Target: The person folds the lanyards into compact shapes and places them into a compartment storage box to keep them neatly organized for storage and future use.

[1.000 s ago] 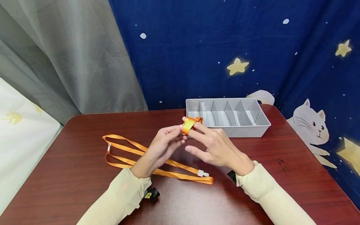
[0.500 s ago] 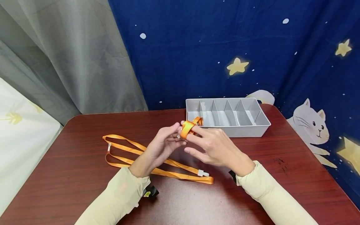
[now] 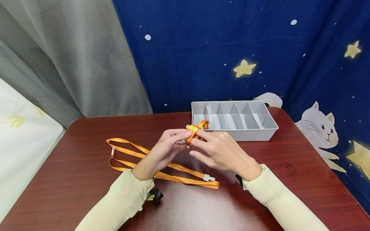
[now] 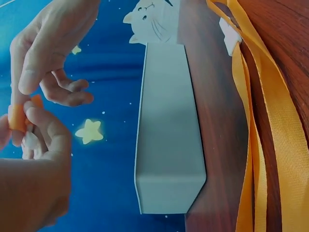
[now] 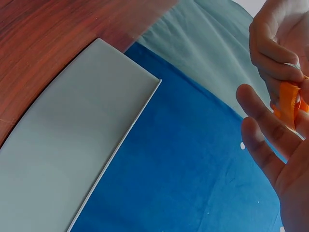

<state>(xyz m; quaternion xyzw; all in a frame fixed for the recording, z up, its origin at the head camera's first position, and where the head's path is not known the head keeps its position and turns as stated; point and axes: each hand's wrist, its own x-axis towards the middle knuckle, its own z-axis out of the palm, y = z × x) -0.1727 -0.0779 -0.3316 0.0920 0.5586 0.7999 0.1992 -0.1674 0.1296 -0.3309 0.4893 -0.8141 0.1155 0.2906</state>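
An orange lanyard (image 3: 193,131) is wound in a tight band round the outstretched fingers of my right hand (image 3: 221,149). That hand's thumb points left, apart from the band. My left hand (image 3: 164,149) pinches the band at its left side, thumb on top. In the left wrist view the orange band (image 4: 17,118) circles the right fingers, with the left hand (image 4: 46,169) close below it. From the right wrist view, the band (image 5: 288,104) shows between both hands. A second orange lanyard (image 3: 185,180) lies in long loops on the table, partly hidden under the left forearm.
A grey divided box (image 3: 240,135) stands at the table's back edge, behind the right hand. A bit of orange strap (image 3: 204,123) shows at its left compartment. The loose lanyard has a white clip (image 3: 208,178). Curtains hang behind the wooden table (image 3: 86,134).
The left thumb lifts away from the band at half a second ago and now presses on it again. The band sits slightly lower and further left. The right hand barely moves.
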